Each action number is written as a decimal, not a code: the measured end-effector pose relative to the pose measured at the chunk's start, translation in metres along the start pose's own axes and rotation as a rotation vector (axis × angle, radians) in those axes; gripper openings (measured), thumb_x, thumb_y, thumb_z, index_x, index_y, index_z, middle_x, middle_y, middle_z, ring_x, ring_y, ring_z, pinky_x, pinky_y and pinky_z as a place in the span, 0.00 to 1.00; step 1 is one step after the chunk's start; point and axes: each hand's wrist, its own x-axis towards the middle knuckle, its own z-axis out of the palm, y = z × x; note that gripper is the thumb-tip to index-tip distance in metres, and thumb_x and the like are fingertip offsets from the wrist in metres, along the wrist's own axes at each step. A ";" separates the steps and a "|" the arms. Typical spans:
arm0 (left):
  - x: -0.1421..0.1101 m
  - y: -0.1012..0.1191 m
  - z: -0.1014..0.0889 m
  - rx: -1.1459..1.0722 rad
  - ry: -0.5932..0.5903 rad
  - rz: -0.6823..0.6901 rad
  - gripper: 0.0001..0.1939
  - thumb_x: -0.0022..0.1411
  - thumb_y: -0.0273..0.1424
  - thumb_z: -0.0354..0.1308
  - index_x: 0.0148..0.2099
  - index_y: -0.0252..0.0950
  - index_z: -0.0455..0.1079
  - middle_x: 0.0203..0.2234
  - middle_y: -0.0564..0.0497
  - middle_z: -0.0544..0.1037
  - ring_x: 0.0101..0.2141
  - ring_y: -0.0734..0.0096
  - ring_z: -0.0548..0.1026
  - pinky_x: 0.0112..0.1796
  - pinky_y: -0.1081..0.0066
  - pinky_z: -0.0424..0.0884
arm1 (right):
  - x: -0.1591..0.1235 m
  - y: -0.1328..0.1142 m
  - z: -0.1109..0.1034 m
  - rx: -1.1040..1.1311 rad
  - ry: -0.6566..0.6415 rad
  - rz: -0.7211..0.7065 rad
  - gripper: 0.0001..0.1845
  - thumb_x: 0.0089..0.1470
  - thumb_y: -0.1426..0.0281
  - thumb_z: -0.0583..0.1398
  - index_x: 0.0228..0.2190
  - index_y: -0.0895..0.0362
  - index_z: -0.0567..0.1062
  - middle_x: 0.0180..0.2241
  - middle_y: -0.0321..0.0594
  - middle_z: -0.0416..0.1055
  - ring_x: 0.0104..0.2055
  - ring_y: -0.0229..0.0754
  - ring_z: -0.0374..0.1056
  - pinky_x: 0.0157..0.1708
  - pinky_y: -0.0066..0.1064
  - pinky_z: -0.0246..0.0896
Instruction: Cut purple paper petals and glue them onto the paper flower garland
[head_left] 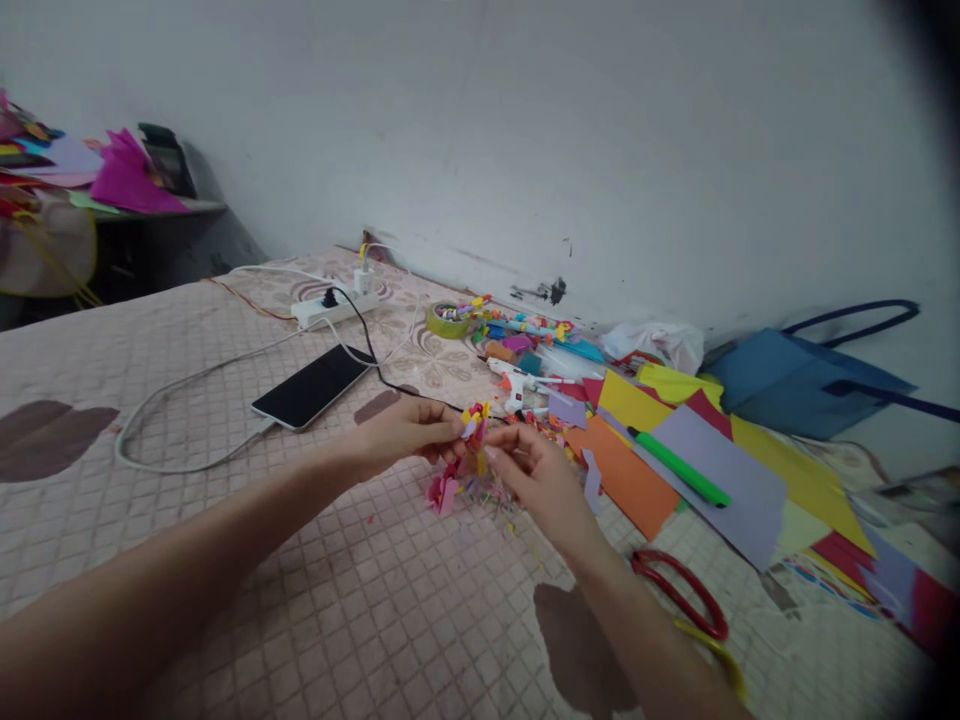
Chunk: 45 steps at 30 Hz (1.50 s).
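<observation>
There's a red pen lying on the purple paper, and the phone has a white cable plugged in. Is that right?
Not quite: the pen is green, not red. The head view shows it lying on the purple paper, and the phone does have a white cable plugged in.

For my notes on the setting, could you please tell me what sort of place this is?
Probably a room at home, perhaps a bedroom: a quilted cover like bedding, with colored paper sheets and a white glue gun lying on it.
</observation>
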 end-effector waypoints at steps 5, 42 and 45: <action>-0.001 -0.004 0.005 -0.165 -0.092 -0.043 0.10 0.55 0.34 0.60 0.30 0.32 0.69 0.24 0.53 0.75 0.23 0.81 0.69 0.26 0.78 0.61 | 0.013 0.001 0.009 0.356 -0.011 0.155 0.11 0.47 0.64 0.62 0.32 0.55 0.70 0.21 0.28 0.63 0.16 0.29 0.54 0.14 0.21 0.48; -0.001 -0.006 0.009 -0.267 -0.174 -0.068 0.10 0.58 0.34 0.58 0.31 0.31 0.69 0.26 0.51 0.73 0.25 0.81 0.68 0.29 0.79 0.64 | 0.008 -0.001 0.011 0.601 -0.078 0.246 0.11 0.44 0.64 0.64 0.30 0.55 0.71 0.18 0.29 0.66 0.16 0.29 0.57 0.12 0.19 0.48; -0.001 -0.007 0.009 -0.259 -0.176 -0.066 0.10 0.58 0.34 0.57 0.31 0.31 0.69 0.27 0.51 0.74 0.26 0.80 0.69 0.29 0.78 0.64 | 0.009 -0.001 0.011 0.609 -0.069 0.252 0.11 0.43 0.65 0.64 0.29 0.55 0.71 0.18 0.29 0.65 0.16 0.29 0.57 0.12 0.18 0.48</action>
